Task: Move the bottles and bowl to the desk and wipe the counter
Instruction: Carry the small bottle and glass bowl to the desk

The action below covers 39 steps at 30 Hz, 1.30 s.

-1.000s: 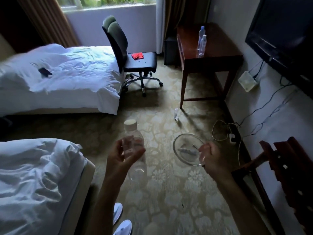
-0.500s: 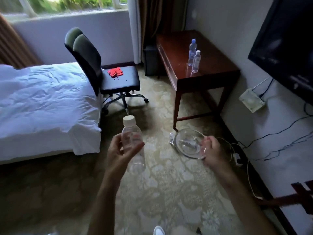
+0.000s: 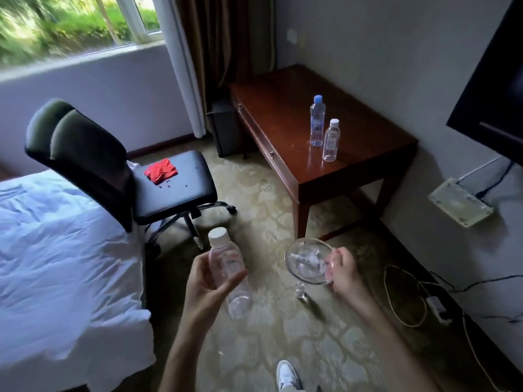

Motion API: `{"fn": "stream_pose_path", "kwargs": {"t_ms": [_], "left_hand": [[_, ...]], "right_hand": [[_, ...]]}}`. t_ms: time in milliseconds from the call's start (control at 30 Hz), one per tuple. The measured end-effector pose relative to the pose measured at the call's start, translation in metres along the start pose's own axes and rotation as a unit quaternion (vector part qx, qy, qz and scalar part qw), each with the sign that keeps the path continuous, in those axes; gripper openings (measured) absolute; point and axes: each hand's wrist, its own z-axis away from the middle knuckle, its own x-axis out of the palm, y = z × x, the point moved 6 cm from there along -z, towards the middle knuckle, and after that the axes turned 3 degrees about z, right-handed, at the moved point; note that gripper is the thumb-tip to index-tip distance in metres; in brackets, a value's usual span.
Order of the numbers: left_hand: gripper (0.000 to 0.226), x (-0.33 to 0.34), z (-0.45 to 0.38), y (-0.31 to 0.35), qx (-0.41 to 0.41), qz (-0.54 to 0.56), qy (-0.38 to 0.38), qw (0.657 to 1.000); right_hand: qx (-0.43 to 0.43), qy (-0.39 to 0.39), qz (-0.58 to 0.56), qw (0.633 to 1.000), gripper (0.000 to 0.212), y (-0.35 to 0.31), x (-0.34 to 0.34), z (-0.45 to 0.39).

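I observe the left hand grasping a clear plastic bottle with a white cap, fingers and thumb curled round its middle, the bottle tilted with the cap uppermost and held above the patterned carpet. The right hand pinches the near rim of a clear glass bowl, which is tipped so that its opening faces the camera; what lies inside it is too blurred to name. Both items are in the air, short of the wooden bench, which stands against the wall ahead and to the right. On the bench top I note two further clear bottles standing upright just beside each other: a taller one with a blue cap and a shorter one with a white cap. A small clear object stands on the carpet below the bowl; I cannot identify it. A black office chair sits left of the bench, with a crumpled red cloth lying on its seat. A bed with white bedding fills the left side. Along the right wall I record a white box-shaped device mounted low, cables trailing on the floor, and the corner of a dark screen above. The toe of a white shoe shows at the bottom edge.
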Motion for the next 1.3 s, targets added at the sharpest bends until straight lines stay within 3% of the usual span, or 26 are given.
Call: {"fn": "stream_pose_path", "kwargs": {"t_ms": [133, 233, 500, 733, 1000, 1300], "left_hand": [[0.056, -0.007, -0.113, 0.033, 0.041, -0.004, -0.007, 0.999], [0.055, 0.004, -0.185, 0.035, 0.039, 0.012, -0.032, 0.999], [0.058, 0.061, -0.391, 0.008, -0.003, 0.005, -0.179, 0.984], [0.065, 0.142, -0.55, 0.023, 0.023, -0.035, -0.289, 0.956], [0.068, 0.271, -0.637, -0.021, 0.054, -0.097, -0.381, 0.918], [0.06, 0.335, -0.677, -0.06, 0.078, -0.154, -0.46, 0.871]], "right_hand": [[-0.019, 0.036, -0.012, 0.999, 0.034, -0.068, 0.022, -0.069], [-0.014, 0.054, -0.013, 0.998, 0.039, -0.081, 0.036, -0.128], [0.11, 0.163, -0.067, 0.978, 0.028, -0.109, 0.074, -0.25], [0.191, 0.286, -0.096, 0.934, 0.03, -0.124, 0.081, -0.328], [0.297, 0.313, -0.073, 0.899, 0.03, -0.09, 0.089, -0.405], [0.362, 0.322, -0.07, 0.872, 0.032, -0.078, 0.102, -0.443]]}}
